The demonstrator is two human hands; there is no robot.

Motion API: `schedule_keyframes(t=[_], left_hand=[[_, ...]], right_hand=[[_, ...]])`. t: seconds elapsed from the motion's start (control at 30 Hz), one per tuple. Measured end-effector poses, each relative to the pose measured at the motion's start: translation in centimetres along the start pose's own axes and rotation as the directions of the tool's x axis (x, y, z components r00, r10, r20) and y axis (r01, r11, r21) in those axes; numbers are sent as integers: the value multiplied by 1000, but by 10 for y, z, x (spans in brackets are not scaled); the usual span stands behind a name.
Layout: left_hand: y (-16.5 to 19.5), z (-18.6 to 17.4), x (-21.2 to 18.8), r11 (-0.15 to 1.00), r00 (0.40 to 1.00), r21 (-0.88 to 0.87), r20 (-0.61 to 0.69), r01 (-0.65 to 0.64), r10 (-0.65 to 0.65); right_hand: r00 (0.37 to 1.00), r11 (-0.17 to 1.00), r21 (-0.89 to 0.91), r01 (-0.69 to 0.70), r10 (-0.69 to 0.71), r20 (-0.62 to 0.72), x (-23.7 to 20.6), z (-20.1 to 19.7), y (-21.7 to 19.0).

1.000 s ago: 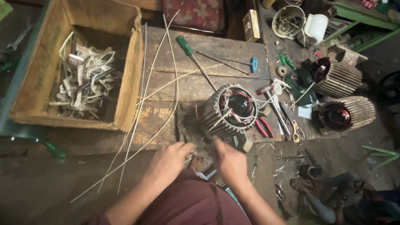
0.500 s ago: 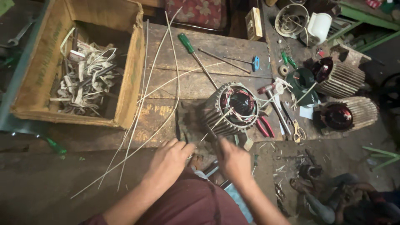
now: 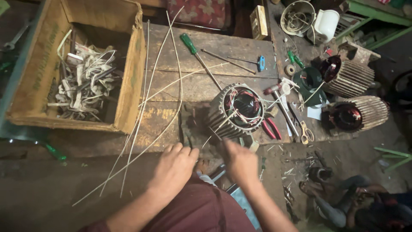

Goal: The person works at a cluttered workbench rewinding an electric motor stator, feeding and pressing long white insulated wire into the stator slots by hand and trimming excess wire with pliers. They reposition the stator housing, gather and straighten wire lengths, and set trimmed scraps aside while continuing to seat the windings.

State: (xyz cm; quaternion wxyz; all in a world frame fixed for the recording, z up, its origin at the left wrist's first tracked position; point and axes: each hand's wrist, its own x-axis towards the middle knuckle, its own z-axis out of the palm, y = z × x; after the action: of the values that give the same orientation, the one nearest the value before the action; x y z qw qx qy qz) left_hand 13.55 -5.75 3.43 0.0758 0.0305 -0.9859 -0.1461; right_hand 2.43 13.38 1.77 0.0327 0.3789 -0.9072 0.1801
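Both hands sit low in the middle of the frame, at the near edge of a worn wooden workbench (image 3: 240, 47); the left hand (image 3: 175, 167) lies palm down with its fingers loosely curled against the bench edge, and whether it has hold of anything cannot be told; the right hand (image 3: 241, 162) is blurred, fingers partly bent toward the base of the motor stator (image 3: 235, 111), and its grasp cannot be made out either. The stator, a ribbed grey housing with copper windings and pale insulation strips poking from its bore, lies on its side just above the hands, right of centre. Long thin pale strips (image 3: 146, 107) fan across the bench from upper centre to lower left. A wooden crate (image 3: 128, 86) of tangled white scraps fills the upper left. A green-handled screwdriver (image 3: 198, 58) lies above the stator; red-handled pliers (image 3: 272, 128) and yellow-handled scissors (image 3: 305, 132) lie just right of it; two more ribbed stators (image 3: 349, 92) rest at the right edge.
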Motion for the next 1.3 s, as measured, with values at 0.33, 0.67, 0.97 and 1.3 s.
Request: schedule_keyframes(t=[0.33,0.67,0.97,1.3], left_hand=[[-7,6,18,105,833,-832,523,545,-178],[-25,0,-5,856,991,-503,11,121,-134],[-22,-8,-4,831,976,-516,59,209,-209],[-20,-9,-4,901,994,-432,-68,44,-82]], right_hand=[[999,999,15,-38,38,6,18,-49,-17],[989,997,-42,66,-60,137,24,-22,-26],[976,997,31,74,-79,204,14,2,-11],[953,977,119,176,-199,229,18,-7,-6]])
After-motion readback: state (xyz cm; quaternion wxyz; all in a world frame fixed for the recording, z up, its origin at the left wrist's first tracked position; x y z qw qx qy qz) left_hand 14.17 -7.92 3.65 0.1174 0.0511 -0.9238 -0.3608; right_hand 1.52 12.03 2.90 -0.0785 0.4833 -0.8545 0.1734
